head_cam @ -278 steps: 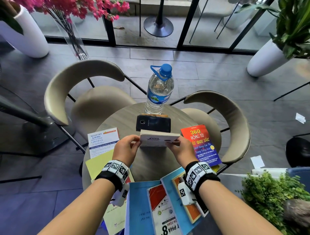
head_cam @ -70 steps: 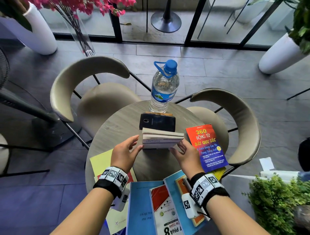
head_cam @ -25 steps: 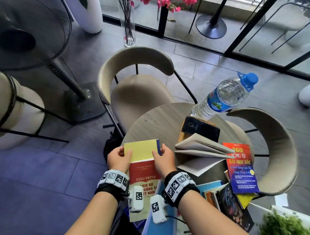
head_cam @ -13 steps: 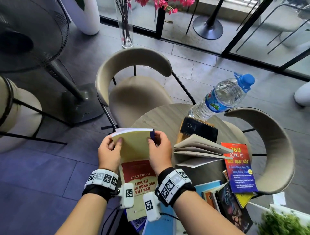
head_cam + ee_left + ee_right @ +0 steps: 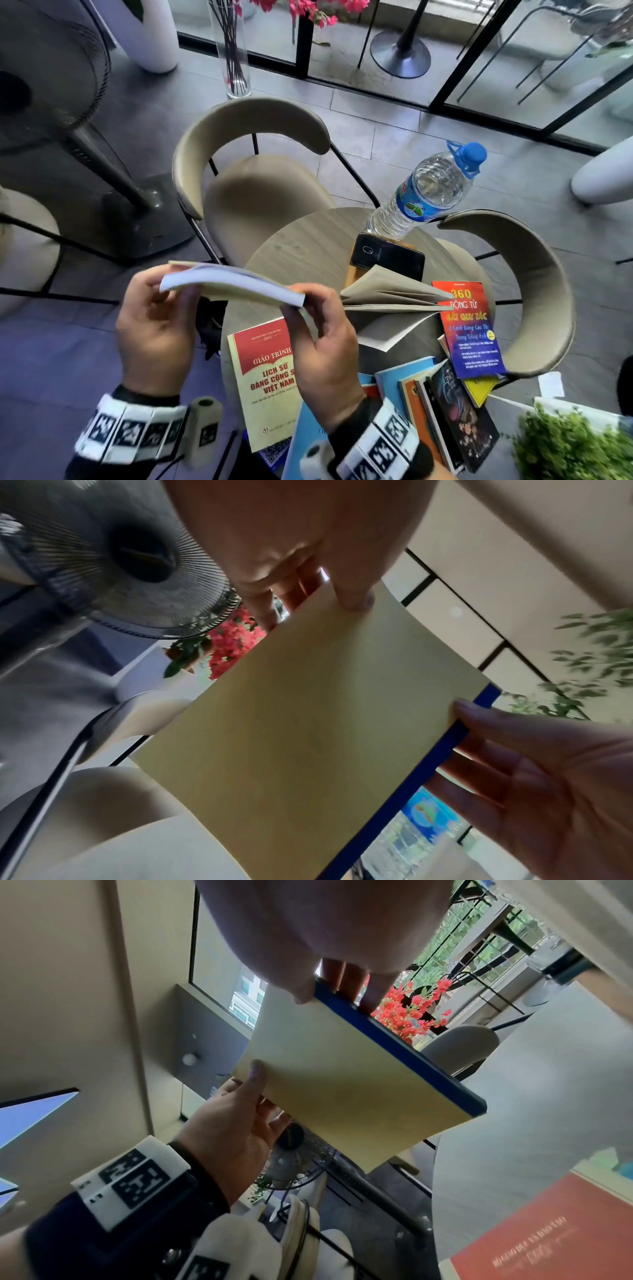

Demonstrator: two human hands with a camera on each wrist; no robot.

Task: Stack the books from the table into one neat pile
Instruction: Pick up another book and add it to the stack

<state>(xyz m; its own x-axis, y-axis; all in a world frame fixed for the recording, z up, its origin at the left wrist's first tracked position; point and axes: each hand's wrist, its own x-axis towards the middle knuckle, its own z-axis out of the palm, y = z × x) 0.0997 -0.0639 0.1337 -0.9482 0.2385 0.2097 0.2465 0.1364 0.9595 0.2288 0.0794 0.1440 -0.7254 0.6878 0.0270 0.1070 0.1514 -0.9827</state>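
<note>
- Floor [image 5: 376,113]: large grey rectangular tiles with pale grout lines.
- Glazing [image 5: 513,51]: floor-level glass panels in black frames along the far side; daylight enters here.
- Round table [image 5: 301,246]: wood-grain top.
- Chairs: one beige curved-back chair [image 5: 246,144] at the far left of the table, a second [image 5: 534,274] at the right; both on thin black metal frames.
- Pedestal fan [image 5: 51,68]: dark wire grille, at left, on a flat base.
- Glass vase [image 5: 233,61]: clear, holding stems with pink flowers.
- White planter [image 5: 154,34]: near the vase.
- Green plant [image 5: 575,448]: lower right corner.
</note>
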